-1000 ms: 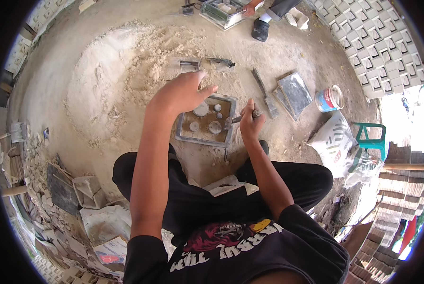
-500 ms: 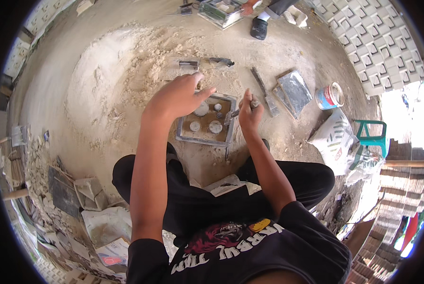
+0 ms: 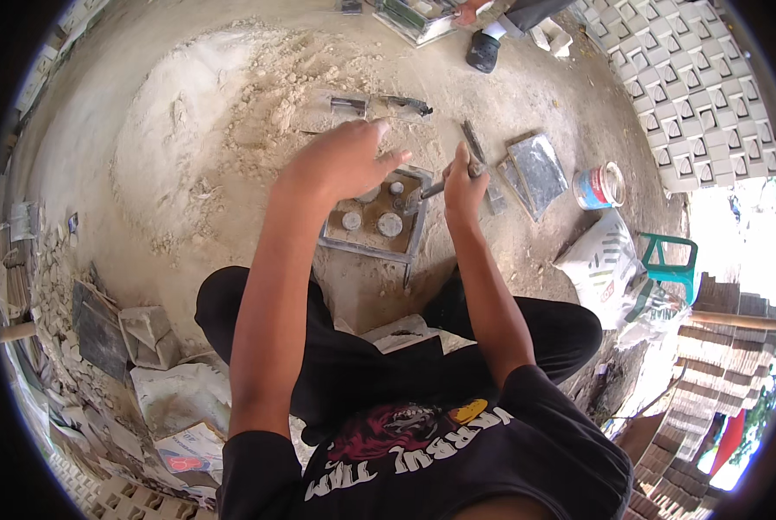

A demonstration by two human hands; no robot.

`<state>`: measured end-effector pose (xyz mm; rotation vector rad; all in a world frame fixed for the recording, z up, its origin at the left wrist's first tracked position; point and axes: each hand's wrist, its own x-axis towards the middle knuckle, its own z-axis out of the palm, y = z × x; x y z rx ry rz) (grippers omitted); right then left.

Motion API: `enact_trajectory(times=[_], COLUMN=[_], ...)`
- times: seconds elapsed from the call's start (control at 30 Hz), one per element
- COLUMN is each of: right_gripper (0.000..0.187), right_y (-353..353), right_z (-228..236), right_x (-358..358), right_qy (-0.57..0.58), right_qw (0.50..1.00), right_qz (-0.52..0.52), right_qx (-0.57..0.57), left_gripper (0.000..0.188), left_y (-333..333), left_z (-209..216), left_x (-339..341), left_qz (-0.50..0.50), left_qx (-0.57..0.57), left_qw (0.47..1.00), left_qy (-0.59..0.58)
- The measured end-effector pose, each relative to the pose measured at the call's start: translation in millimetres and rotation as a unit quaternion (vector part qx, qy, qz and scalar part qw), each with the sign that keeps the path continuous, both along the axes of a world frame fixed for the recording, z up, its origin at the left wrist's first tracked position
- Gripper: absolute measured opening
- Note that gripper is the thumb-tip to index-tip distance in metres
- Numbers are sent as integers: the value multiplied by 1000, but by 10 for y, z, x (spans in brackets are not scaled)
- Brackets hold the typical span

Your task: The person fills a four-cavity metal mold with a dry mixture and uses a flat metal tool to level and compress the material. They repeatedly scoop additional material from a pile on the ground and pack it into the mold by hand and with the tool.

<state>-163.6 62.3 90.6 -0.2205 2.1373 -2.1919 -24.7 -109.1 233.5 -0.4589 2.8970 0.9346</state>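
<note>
A square dark metal mould (image 3: pixel 366 251) lies on the ground in front of me, holding brown sandy material and several round grey pieces of different sizes. My left hand (image 3: pixel 346 158) is over its far left corner, thumb and fingers apart, with nothing visible in it. Part of the mould is hidden beneath that hand. Closed round a handle at the mould's right side is my right hand (image 3: pixel 466 186). The tool looks like a small trowel (image 3: pixel 433 190), its blade end reaching over the mould's right rim.
Pale powder (image 3: pixel 176 130) is heaped at left. Beyond the mould lie a small metal piece (image 3: pixel 348 105) and a dark tool (image 3: pixel 410 104). To the right are a long-handled tool (image 3: pixel 472 139), flat plates (image 3: pixel 537 173), a bucket (image 3: pixel 598 186), sacks (image 3: pixel 600 269) and a green stool (image 3: pixel 670 260). Another person's foot (image 3: pixel 483 52) is at the far side.
The view has shifted slightly. My right hand has moved a little away from the mould's right rim, and the tool's angle has changed. The left hand stays over the far left corner.
</note>
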Motion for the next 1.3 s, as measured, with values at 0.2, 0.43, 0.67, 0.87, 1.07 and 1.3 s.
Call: enact_trajectory(times=[0.2, 0.43, 0.67, 0.87, 1.07, 1.3], right_gripper=[48, 50, 47, 46, 46, 47], right_y=[16, 96, 282, 383, 355, 230], right_z=[94, -19, 125, -235, -172, -75], right_x=[251, 321, 467, 595, 832, 925], right_qy=[13, 23, -33, 52, 36, 42], right_qw=[994, 993, 996, 992, 993, 992], right_qz=[25, 18, 26, 25, -8, 10], right_qx=[103, 118, 74, 114, 115, 121], left_gripper=[64, 65, 63, 63, 62, 63], left_y=[-16, 26, 6, 36, 83, 49], left_z=[89, 51, 44, 75, 85, 51], left_x=[10, -13, -27, -55, -93, -117], left_qz=[-9, -5, -14, -21, -29, -33], left_qx=[11, 7, 12, 10, 22, 24], left_qw=[1000, 1000, 1000, 999, 998, 999], left_qy=[-22, -6, -14, -36, -49, -27])
